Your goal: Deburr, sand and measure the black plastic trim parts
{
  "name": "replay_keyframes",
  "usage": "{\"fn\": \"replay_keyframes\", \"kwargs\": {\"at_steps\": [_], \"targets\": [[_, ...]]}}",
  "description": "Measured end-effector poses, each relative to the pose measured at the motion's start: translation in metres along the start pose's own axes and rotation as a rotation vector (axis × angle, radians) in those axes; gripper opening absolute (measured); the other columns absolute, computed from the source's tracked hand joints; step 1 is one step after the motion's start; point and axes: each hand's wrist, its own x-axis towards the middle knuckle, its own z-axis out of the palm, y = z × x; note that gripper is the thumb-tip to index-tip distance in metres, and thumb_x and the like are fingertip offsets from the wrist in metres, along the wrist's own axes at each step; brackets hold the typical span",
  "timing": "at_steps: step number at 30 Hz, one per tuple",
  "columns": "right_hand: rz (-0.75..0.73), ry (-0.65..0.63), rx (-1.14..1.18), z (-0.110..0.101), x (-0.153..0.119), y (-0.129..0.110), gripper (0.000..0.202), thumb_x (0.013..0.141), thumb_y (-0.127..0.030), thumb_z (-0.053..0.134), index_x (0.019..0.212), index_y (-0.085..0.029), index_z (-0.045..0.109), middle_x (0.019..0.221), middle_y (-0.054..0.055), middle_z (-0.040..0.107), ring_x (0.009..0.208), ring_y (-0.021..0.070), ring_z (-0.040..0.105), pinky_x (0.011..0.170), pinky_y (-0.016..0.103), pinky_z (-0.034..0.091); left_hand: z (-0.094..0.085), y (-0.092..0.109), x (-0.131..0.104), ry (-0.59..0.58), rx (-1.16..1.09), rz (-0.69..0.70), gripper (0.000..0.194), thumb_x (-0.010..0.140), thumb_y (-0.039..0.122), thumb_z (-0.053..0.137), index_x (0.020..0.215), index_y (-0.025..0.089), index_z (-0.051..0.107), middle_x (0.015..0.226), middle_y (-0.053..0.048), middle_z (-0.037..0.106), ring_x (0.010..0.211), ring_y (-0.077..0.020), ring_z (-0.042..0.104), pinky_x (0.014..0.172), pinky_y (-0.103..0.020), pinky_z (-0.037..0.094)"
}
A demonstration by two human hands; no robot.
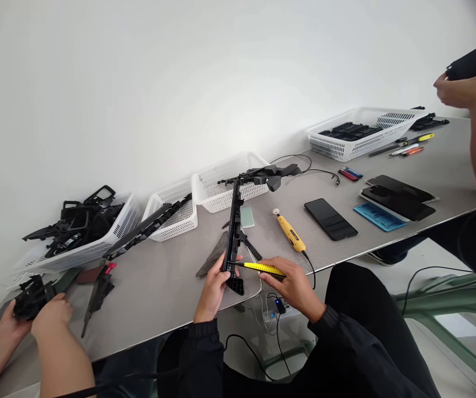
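My left hand [213, 287] is closed around the lower end of a long black plastic trim strip [234, 226], which stands tilted up over the table edge. In my right hand [296, 281] is a slim tool with a yellow-and-black handle [263, 267]. Its dark thin tip meets the strip near my left fingers; the exact kind of tip is too small to make out. Just beyond the strip lie a pale green block [247, 216] and a grey cloth [213, 257]. A yellow corded rotary tool [291, 233] with a round white head rests right of the strip.
White baskets [172, 225] with black plastic parts line the wall. A phone [331, 219], a blue flat case [379, 216] and pens [406, 150] lie to the right. One person's hands [51, 315] hold a black part at left; another person's hand [470, 88] holds one at right.
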Motion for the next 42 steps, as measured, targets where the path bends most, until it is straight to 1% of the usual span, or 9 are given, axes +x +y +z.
{"fn": "replay_keyframes", "kwargs": {"at_steps": [4, 10, 15, 19, 24, 30, 36, 42], "targets": [[-0.011, -0.025, 0.005, -0.0009, 0.0003, -0.0010, 0.027, 0.105, -0.045, 0.064, 0.118, -0.026, 0.077, 0.103, 0.009, 0.081, 0.094, 0.0277, 0.076, 0.080, 0.037, 0.059, -0.0016, -0.0018, 0.0000, -0.003, 0.002, -0.011, 0.070, 0.091, 0.023, 0.061, 0.160, 0.021, 0.054, 0.140, -0.011, 0.071, 0.093, -0.0204, 0.063, 0.090, -0.034, 0.049], [0.002, -0.016, -0.006, -0.0008, 0.0002, -0.0006, 0.027, 0.105, -0.046, 0.065, 0.118, -0.026, 0.077, 0.103, 0.008, 0.081, 0.094, 0.0274, 0.076, 0.080, 0.037, 0.058, -0.0010, -0.0015, -0.0007, -0.003, 0.009, -0.003, 0.069, 0.092, 0.024, 0.062, 0.160, 0.023, 0.054, 0.139, -0.010, 0.072, 0.093, -0.0196, 0.063, 0.089, -0.032, 0.051], [0.009, -0.024, 0.014, -0.0014, -0.0002, -0.0012, 0.029, 0.105, -0.048, 0.064, 0.120, -0.026, 0.076, 0.105, 0.009, 0.080, 0.095, 0.0276, 0.075, 0.079, 0.037, 0.058, -0.0022, -0.0026, -0.0001, -0.006, 0.027, -0.011, 0.068, 0.094, 0.027, 0.064, 0.161, 0.023, 0.053, 0.141, -0.010, 0.071, 0.095, -0.0213, 0.064, 0.092, -0.034, 0.051], [0.009, -0.035, 0.013, -0.0016, 0.0000, -0.0018, 0.029, 0.105, -0.048, 0.064, 0.119, -0.027, 0.077, 0.103, 0.008, 0.080, 0.093, 0.0270, 0.075, 0.078, 0.036, 0.059, -0.0036, -0.0050, 0.0001, -0.010, 0.026, -0.011, 0.067, 0.095, 0.027, 0.064, 0.161, 0.024, 0.054, 0.140, -0.009, 0.072, 0.095, -0.0219, 0.065, 0.094, -0.035, 0.051], [0.026, -0.002, 0.021, 0.0000, -0.0002, -0.0007, 0.028, 0.105, -0.047, 0.064, 0.119, -0.026, 0.077, 0.106, 0.009, 0.081, 0.098, 0.0281, 0.076, 0.083, 0.038, 0.059, -0.0032, -0.0057, 0.0007, 0.000, 0.003, -0.003, 0.065, 0.095, 0.026, 0.063, 0.160, 0.026, 0.056, 0.137, -0.008, 0.074, 0.093, -0.0205, 0.064, 0.092, -0.034, 0.050], [0.012, 0.025, 0.018, 0.0002, -0.0009, 0.0005, 0.026, 0.104, -0.044, 0.065, 0.118, -0.025, 0.077, 0.104, 0.008, 0.081, 0.094, 0.0266, 0.076, 0.082, 0.035, 0.059, 0.0003, -0.0006, 0.0005, 0.014, 0.019, -0.006, 0.064, 0.094, 0.028, 0.064, 0.158, 0.024, 0.057, 0.135, -0.009, 0.075, 0.090, -0.0196, 0.064, 0.090, -0.034, 0.051], [0.005, 0.017, 0.004, 0.0014, -0.0009, 0.0012, 0.025, 0.105, -0.043, 0.065, 0.118, -0.025, 0.076, 0.104, 0.008, 0.081, 0.094, 0.0269, 0.076, 0.082, 0.036, 0.058, 0.0012, -0.0002, 0.0011, 0.011, 0.010, 0.001, 0.064, 0.093, 0.029, 0.064, 0.157, 0.023, 0.059, 0.134, -0.010, 0.075, 0.089, -0.0199, 0.064, 0.089, -0.035, 0.051], [0.018, 0.015, 0.012, 0.0017, -0.0018, 0.0023, 0.026, 0.105, -0.044, 0.065, 0.120, -0.025, 0.076, 0.105, 0.008, 0.080, 0.096, 0.0269, 0.075, 0.082, 0.036, 0.057, 0.0014, 0.0007, 0.0004, 0.011, 0.023, -0.004, 0.064, 0.095, 0.029, 0.062, 0.159, 0.021, 0.056, 0.136, -0.011, 0.074, 0.089, -0.0199, 0.064, 0.089, -0.033, 0.050]]}}
